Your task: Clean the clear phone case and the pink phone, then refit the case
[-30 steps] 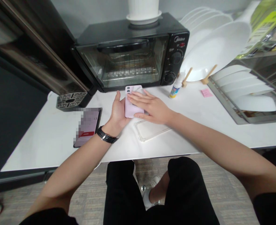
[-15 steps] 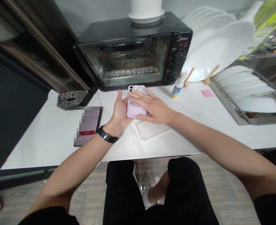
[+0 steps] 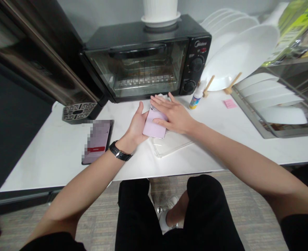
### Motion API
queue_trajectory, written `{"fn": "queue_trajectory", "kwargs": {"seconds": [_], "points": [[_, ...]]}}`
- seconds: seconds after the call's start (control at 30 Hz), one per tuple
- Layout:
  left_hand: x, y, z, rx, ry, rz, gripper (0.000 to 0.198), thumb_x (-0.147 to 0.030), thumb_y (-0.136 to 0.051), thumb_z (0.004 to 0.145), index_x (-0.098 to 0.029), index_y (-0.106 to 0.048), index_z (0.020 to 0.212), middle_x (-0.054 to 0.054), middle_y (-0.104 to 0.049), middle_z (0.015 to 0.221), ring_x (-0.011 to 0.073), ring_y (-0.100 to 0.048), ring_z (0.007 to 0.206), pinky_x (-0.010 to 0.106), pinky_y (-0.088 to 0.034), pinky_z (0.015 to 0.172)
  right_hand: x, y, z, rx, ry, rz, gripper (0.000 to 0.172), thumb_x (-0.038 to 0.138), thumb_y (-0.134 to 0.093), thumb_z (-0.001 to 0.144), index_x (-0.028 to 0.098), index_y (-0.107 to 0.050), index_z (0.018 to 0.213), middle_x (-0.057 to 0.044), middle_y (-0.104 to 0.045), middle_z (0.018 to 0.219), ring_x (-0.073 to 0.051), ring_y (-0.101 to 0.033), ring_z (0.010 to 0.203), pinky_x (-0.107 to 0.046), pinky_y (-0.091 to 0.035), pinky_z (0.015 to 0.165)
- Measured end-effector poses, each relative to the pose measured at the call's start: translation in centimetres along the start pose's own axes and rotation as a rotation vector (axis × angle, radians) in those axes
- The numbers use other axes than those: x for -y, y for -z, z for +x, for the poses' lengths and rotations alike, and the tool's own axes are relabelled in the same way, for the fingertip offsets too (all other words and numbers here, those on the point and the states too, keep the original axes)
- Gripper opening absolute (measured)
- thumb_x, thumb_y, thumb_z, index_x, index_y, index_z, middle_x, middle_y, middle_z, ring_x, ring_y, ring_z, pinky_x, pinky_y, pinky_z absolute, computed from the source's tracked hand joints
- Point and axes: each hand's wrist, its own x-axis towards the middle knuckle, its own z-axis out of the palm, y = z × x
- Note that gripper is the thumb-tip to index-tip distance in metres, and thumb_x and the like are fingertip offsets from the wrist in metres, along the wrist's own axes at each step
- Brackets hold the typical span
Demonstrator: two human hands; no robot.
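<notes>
A lilac phone [image 3: 155,127] lies back side up in my left hand [image 3: 137,127], its thumb raised beside the phone's edge. Across the phone's upper end lies my right hand [image 3: 173,113], pressing a thin pale wipe [image 3: 162,95] against it with flattened fingers. Most of the wipe and the camera end are hidden under those fingers. On the counter just below the hands is a clear phone case [image 3: 167,146]. A small white spray bottle [image 3: 195,97] with a blue and yellow label stands right of my right hand.
Behind the hands stands a black toaster oven [image 3: 148,66] with a white pot [image 3: 160,12] on top. Another phone [image 3: 99,141] lies on the left of the white counter [image 3: 46,153]. To the right are a pink note [image 3: 230,103], white plates [image 3: 237,52] and a dish rack [image 3: 269,129].
The phone has turned and its lower end has come slightly nearer to me. My right hand has slid up toward the camera end with the wipe, uncovering more of the lower back.
</notes>
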Motion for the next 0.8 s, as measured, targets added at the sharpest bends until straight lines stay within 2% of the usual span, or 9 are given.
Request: {"fn": "queue_trajectory", "kwargs": {"seconds": [0.1, 0.23, 0.3, 0.37, 0.47, 0.57, 0.67, 0.8], "points": [[0.2, 0.0, 0.1, 0.118, -0.082, 0.018, 0.042, -0.046, -0.027, 0.072, -0.015, -0.048, 0.093, 0.007, -0.057, 0.085, 0.0221, -0.048, 0.086, 0.034, -0.038, 0.073, 0.9, 0.2, -0.2, 0.097, 0.136, 0.049, 0.056, 0.046, -0.039, 0.066, 0.03, -0.019, 0.116, 0.009, -0.025, 0.119, -0.012, -0.022, 0.11, -0.03, -0.008, 0.096], [-0.4, 0.6, 0.1, 0.083, -0.188, 0.024, 0.045, -0.045, -0.02, 0.074, -0.015, -0.048, 0.091, 0.006, -0.056, 0.085, 0.0208, -0.046, 0.089, 0.033, -0.037, 0.075, 1.9, 0.6, -0.5, 0.133, 0.27, 0.122, 0.047, 0.044, -0.034, 0.07, 0.028, -0.026, 0.114, 0.009, -0.034, 0.114, -0.007, -0.024, 0.108, -0.024, -0.01, 0.096], [-0.7, 0.9, 0.1, 0.066, -0.237, 0.035, 0.045, -0.045, -0.017, 0.075, -0.016, -0.047, 0.092, 0.005, -0.056, 0.086, 0.0205, -0.046, 0.089, 0.034, -0.037, 0.075, 1.8, 0.5, -0.6, 0.108, 0.243, 0.128, 0.04, 0.041, -0.031, 0.072, 0.03, -0.03, 0.111, 0.01, -0.037, 0.112, -0.006, -0.026, 0.107, -0.024, -0.011, 0.095], [-0.8, 1.0, 0.1, 0.058, -0.244, 0.044, 0.044, -0.044, -0.017, 0.075, -0.017, -0.047, 0.092, 0.004, -0.056, 0.086, 0.0206, -0.047, 0.088, 0.034, -0.037, 0.075, 1.4, 0.3, -0.5, 0.043, 0.151, 0.105, 0.038, 0.04, -0.029, 0.073, 0.031, -0.031, 0.111, 0.01, -0.035, 0.113, -0.008, -0.027, 0.107, -0.026, -0.012, 0.096], [-0.6, 0.9, 0.2, 0.086, -0.152, 0.087, 0.042, -0.045, -0.022, 0.073, -0.017, -0.047, 0.093, 0.006, -0.057, 0.085, 0.0221, -0.048, 0.086, 0.036, -0.038, 0.073, 0.5, -0.1, -0.3, -0.057, -0.001, 0.046, 0.043, 0.041, -0.031, 0.072, 0.029, -0.028, 0.113, 0.009, -0.028, 0.118, -0.013, -0.023, 0.109, -0.033, -0.009, 0.095], [-0.2, 0.6, 0.2, 0.125, -0.043, 0.112, 0.04, -0.046, -0.029, 0.071, -0.018, -0.048, 0.093, 0.007, -0.057, 0.082, 0.0233, -0.05, 0.082, 0.036, -0.039, 0.07, 0.0, -0.4, -0.1, -0.082, -0.047, 0.02, 0.049, 0.044, -0.035, 0.07, 0.028, -0.023, 0.115, 0.007, -0.024, 0.12, -0.015, -0.018, 0.111, -0.036, -0.006, 0.095], [0.1, 0.6, 0.3, 0.126, -0.032, 0.067, 0.038, -0.045, -0.03, 0.071, -0.018, -0.049, 0.091, 0.007, -0.058, 0.079, 0.0222, -0.051, 0.08, 0.035, -0.04, 0.069, 0.4, -0.4, -0.2, -0.018, 0.056, 0.052, 0.052, 0.045, -0.035, 0.069, 0.028, -0.021, 0.116, 0.007, -0.025, 0.12, -0.014, -0.019, 0.111, -0.035, -0.005, 0.095], [-0.2, 1.1, 0.5, 0.051, -0.146, -0.002, 0.039, -0.043, -0.027, 0.073, -0.015, -0.049, 0.089, 0.006, -0.058, 0.076, 0.0194, -0.052, 0.078, 0.032, -0.04, 0.068, 1.4, -0.3, -0.4, 0.099, 0.277, 0.093, 0.05, 0.046, -0.032, 0.07, 0.025, -0.025, 0.115, 0.005, -0.033, 0.116, -0.01, -0.025, 0.109, -0.028, 0.0, 0.096]]}}
